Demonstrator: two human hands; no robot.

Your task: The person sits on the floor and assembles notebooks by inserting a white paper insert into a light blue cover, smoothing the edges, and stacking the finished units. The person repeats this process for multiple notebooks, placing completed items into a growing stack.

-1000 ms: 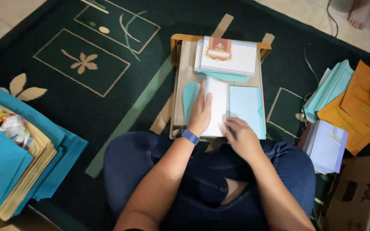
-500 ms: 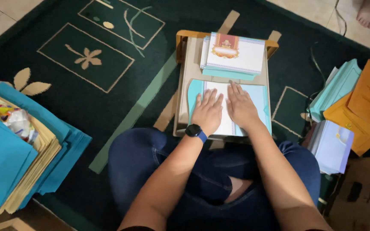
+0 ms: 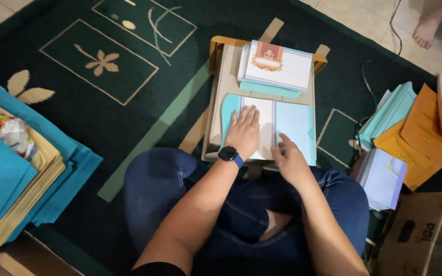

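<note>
A small wooden lap table (image 3: 220, 97) stands on the carpet in front of my knees. On it lies an open light-blue folder (image 3: 295, 128) with a white sheet (image 3: 267, 120) inside. My left hand (image 3: 243, 134), with a dark watch on the wrist, presses flat on the white sheet, fingers spread. My right hand (image 3: 290, 161) rests at the folder's near edge, fingers curled on the paper. A stack of white certificates (image 3: 282, 66) with an ornate crest sits at the table's far end.
A pile of blue folders and tan papers (image 3: 11, 168) lies at left. Teal, orange and pale folders (image 3: 410, 128) are heaped at right, above a cardboard box (image 3: 420, 235). Another person's bare foot (image 3: 428, 30) shows at top right on the tile floor.
My right hand has slid back from the middle of the sheet to the folder's near edge. My left hand stays pressed on the white sheet.
</note>
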